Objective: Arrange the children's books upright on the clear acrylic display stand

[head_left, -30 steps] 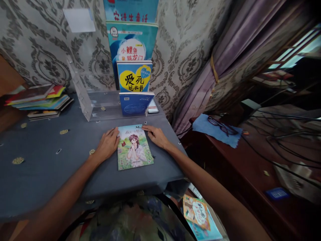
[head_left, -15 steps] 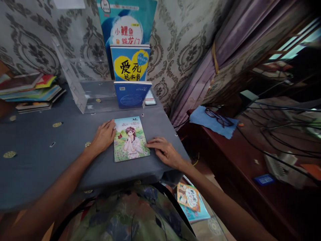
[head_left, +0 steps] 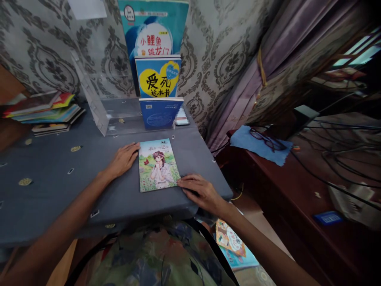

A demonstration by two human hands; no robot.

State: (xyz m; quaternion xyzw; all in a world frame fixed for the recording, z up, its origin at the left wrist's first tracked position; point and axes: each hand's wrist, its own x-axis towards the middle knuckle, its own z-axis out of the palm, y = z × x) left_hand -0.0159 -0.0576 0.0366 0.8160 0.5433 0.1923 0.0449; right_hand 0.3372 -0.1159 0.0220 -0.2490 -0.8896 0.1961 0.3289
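Observation:
A thin storybook [head_left: 158, 167] with a drawn figure and a butterfly on its cover lies flat and closed on the grey-clothed table [head_left: 74, 194]. At its upper left edge rests my left hand [head_left: 123, 159], palm down, with the fingers stretched out and the tips against the cover's side. My right hand [head_left: 204, 194] lies by the lower right corner; its extended fingertips touch that corner, and the thumb is apart below. Neither hand grasps the book.
A clear acrylic rack [head_left: 101, 115] holds a blue book [head_left: 160, 115], a yellow-heart book [head_left: 157, 79] and a teal book [head_left: 154, 29]. Stacked books [head_left: 50, 113] stand left. To the right, a brown desk [head_left: 268, 186] carries glasses on a blue cloth [head_left: 258, 147] and cables. More books [head_left: 235, 246] lie below.
My right hand has slid down the book's right side to its lower corner. My left hand stays at the upper left edge. The view has shifted slightly.

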